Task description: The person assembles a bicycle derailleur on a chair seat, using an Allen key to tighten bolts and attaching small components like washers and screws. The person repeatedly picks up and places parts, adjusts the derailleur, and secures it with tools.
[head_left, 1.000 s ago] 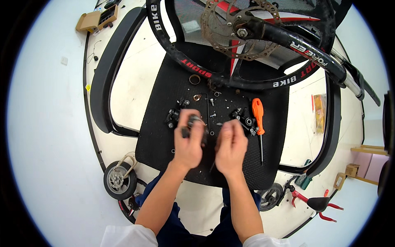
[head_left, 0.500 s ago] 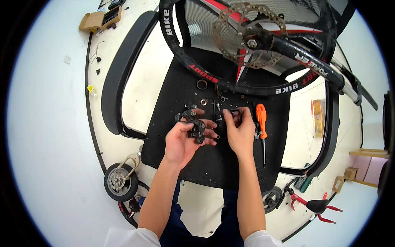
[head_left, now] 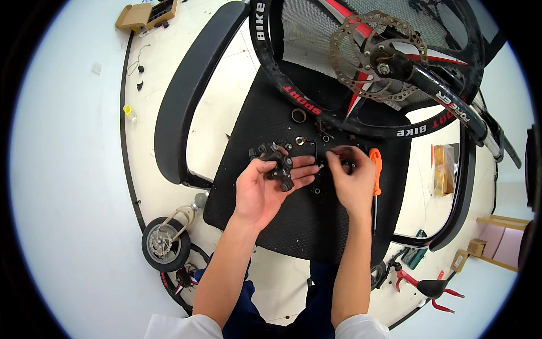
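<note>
A black disc brake caliper (head_left: pixel 282 170) lies across the fingers of my left hand (head_left: pixel 257 198), with the thumb pressed on it. To its right, my right hand (head_left: pixel 355 186) is curled just above the chair seat, thumb and fingers drawn together. What it pinches, if anything, is too dark and small to make out. Between the hands, a black hex key (head_left: pixel 315 151) rests on the seat among small bolts. An orange-handled screwdriver (head_left: pixel 377 169) lies right beside my right hand, partly covered by it. Beyond the caliper are a copper-coloured nut (head_left: pixel 300 140) and a metal ring (head_left: pixel 298 116).
A bicycle wheel (head_left: pixel 307 108) with a rusty brake disc (head_left: pixel 345 79) and black fork (head_left: pixel 446 97) leans over the far part of the black chair seat (head_left: pixel 299 231). Armrests (head_left: pixel 195 85) flank it. A small wheel (head_left: pixel 165 244) and an open carton (head_left: pixel 134 17) are on the floor.
The whole scene has shifted rightward in the view. My right fingers have drawn together, and the dark bent piece formerly visible between them no longer shows clearly. My left hand keeps the brake caliper, slightly turned.
</note>
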`<move>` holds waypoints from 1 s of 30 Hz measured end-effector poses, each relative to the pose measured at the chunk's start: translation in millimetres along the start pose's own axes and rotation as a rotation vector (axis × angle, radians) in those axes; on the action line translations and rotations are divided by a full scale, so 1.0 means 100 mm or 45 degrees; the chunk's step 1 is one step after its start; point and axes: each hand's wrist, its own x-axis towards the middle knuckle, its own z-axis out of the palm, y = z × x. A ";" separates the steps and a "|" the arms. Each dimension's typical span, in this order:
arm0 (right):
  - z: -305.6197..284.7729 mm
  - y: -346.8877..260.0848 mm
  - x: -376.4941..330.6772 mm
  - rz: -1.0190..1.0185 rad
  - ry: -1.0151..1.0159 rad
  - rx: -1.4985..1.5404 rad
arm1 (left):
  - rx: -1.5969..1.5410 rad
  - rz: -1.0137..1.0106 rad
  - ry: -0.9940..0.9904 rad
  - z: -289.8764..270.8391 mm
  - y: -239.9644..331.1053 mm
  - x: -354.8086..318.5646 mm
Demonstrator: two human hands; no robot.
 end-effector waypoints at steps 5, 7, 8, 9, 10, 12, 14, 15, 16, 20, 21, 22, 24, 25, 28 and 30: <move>-0.03 -0.27 -0.42 0.182 -0.124 0.645 | -0.125 0.100 -0.180 -0.06 -0.07 -0.03; 0.03 -0.27 -0.51 0.158 -0.182 0.659 | -0.149 0.071 -0.152 -0.01 -0.05 -0.08; 0.04 -0.27 -0.53 0.130 -0.208 0.614 | -0.160 0.053 -0.141 0.01 -0.05 -0.09; 0.10 -0.25 -0.53 0.027 -0.181 0.609 | -0.162 0.036 -0.165 0.00 -0.08 -0.08; 0.13 -0.23 -0.53 0.002 -0.200 0.566 | -0.163 0.025 -0.185 -0.02 -0.10 -0.07; 0.17 -0.21 -0.54 -0.050 -0.234 0.479 | -0.155 0.021 -0.203 -0.05 -0.11 -0.05; 0.16 -0.26 -0.54 -0.116 -0.205 0.355 | -0.136 0.037 -0.197 -0.05 -0.10 -0.04; 0.16 -0.27 -0.54 -0.160 -0.203 0.308 | -0.133 0.035 -0.182 -0.05 -0.10 -0.05; 0.15 -0.28 -0.54 -0.204 -0.197 0.258 | -0.131 0.030 -0.170 -0.03 -0.09 -0.05; 0.14 -0.24 -0.51 -0.383 -0.164 0.077 | -0.115 0.020 -0.174 -0.04 -0.12 -0.04; 0.15 -0.24 -0.51 -0.402 -0.146 0.066 | -0.105 0.032 -0.178 -0.04 -0.13 -0.04; 0.15 -0.23 -0.52 -0.422 -0.126 0.054 | -0.096 0.042 -0.184 -0.04 -0.14 -0.04; 0.15 -0.23 -0.53 -0.423 -0.120 0.032 | -0.101 0.047 -0.185 -0.04 -0.16 -0.04; 0.14 -0.22 -0.53 -0.423 -0.114 0.015 | -0.119 0.037 -0.186 -0.03 -0.17 -0.04; 0.11 -0.22 -0.54 -0.443 -0.116 -0.036 | -0.202 -0.026 -0.189 -0.03 -0.19 -0.03; 0.09 -0.20 -0.53 -0.468 -0.171 -0.006 | -0.262 -0.080 -0.185 -0.04 -0.20 -0.04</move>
